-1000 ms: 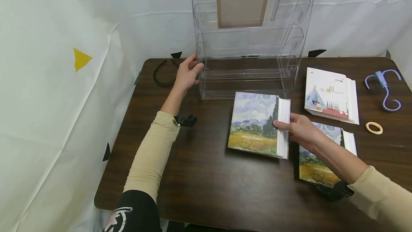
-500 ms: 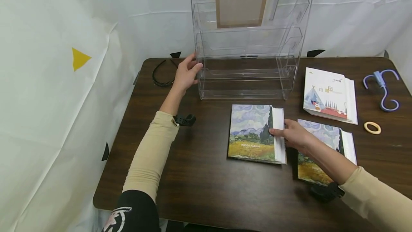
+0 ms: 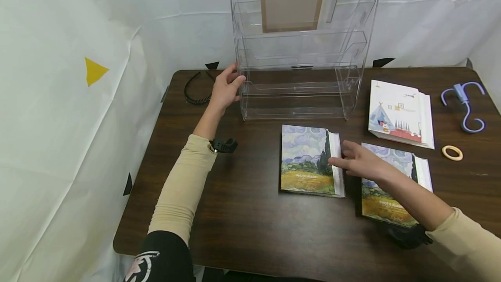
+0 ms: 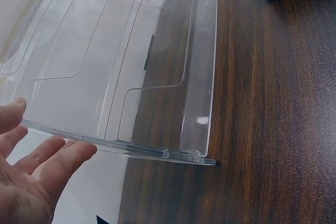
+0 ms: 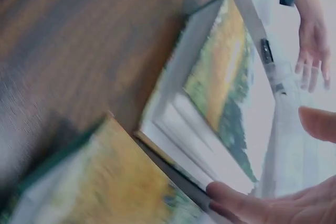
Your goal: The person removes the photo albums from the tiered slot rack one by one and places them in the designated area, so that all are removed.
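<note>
A photo album with a painted landscape cover lies in the middle of the table, its white pages showing at the right. My right hand is beside that right edge, thumb stretched over the pages; in the right wrist view its fingers are spread and grip nothing. Partly under the right forearm is a second album with the same cover. Behind them stands a clear tiered plastic rack. My left hand is at its left side, and in the left wrist view relaxed fingers touch the side panel's edge.
A white album with a tent drawing lies at the right, near a wooden ring and a lilac hook. Behind the left hand is a black headband. A beige booklet stands in an upper rack tier.
The right hand lowered the photo album onto the table, let go of it and drew slightly back to the right. The left hand stayed at the rack's side.
</note>
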Tool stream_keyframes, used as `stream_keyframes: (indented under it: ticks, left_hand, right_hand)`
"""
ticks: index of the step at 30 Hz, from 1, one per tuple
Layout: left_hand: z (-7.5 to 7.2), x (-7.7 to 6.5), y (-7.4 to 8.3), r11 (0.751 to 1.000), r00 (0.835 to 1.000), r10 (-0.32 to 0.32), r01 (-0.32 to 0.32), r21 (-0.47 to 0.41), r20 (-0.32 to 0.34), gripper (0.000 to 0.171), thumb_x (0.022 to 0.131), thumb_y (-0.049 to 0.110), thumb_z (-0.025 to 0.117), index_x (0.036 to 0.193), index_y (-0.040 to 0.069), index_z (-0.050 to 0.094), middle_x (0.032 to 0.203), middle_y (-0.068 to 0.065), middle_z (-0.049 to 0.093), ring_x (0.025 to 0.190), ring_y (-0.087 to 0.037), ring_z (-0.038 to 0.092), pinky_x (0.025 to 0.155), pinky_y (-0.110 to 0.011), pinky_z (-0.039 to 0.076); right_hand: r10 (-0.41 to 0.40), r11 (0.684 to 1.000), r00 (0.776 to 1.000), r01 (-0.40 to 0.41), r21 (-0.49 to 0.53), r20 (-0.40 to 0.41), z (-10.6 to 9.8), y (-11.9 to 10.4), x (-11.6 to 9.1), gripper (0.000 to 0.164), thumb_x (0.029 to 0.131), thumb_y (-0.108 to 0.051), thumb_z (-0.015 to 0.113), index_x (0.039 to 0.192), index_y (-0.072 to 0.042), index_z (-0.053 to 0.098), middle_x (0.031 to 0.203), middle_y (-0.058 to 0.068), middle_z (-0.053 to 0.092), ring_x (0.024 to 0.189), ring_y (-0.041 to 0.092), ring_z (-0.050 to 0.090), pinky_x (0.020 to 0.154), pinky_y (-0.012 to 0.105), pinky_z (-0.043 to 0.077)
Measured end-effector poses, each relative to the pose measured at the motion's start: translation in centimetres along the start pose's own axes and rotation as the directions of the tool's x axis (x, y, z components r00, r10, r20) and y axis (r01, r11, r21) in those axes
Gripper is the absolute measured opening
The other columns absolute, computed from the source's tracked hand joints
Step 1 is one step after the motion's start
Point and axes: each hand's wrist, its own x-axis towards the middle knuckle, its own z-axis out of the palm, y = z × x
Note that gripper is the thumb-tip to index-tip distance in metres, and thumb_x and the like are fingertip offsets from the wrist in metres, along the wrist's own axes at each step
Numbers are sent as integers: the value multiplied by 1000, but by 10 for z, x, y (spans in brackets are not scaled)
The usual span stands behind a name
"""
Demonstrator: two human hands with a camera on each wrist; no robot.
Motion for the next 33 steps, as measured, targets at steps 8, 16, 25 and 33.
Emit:
stream_keyframes:
  ticks: [8,16,25,33]
  left_hand:
    - [0,1,-1,1000,1000,10,-10,-4,9,57,100,29,59,153,29,37,148,-5,46,126,-24,51,89,-46,54]
    - [0,2,-3,1000,1000,3,-2,-24,29,56,100,31,57,153,33,37,148,-2,46,128,-23,50,91,-46,52]
    - [3,0,-1,998,998,8,-5,-55,55,58,101,28,56,154,29,34,151,-6,42,132,-23,47,93,-46,51]
    - [-6,-16,17,997,997,13,-7,-71,78,61,101,18,58,155,15,31,151,-15,40,132,-28,47,96,-52,48]
  right_hand:
    - [-202,971,937,155,-180,-285,-34,-20,0,82,100,-37,58,153,8,14,149,38,26,133,55,31,100,66,36]
    - [-273,955,766,141,-261,-582,-78,-39,33,80,101,-42,51,155,3,14,152,31,28,136,48,35,101,65,35]
    - [-257,956,785,122,-266,-564,-101,-42,74,77,103,-49,41,155,2,15,151,31,30,134,48,37,101,62,38]
    - [-219,964,788,83,-254,-575,-101,-45,83,72,103,-46,44,154,1,24,147,30,37,131,48,41,101,61,38]
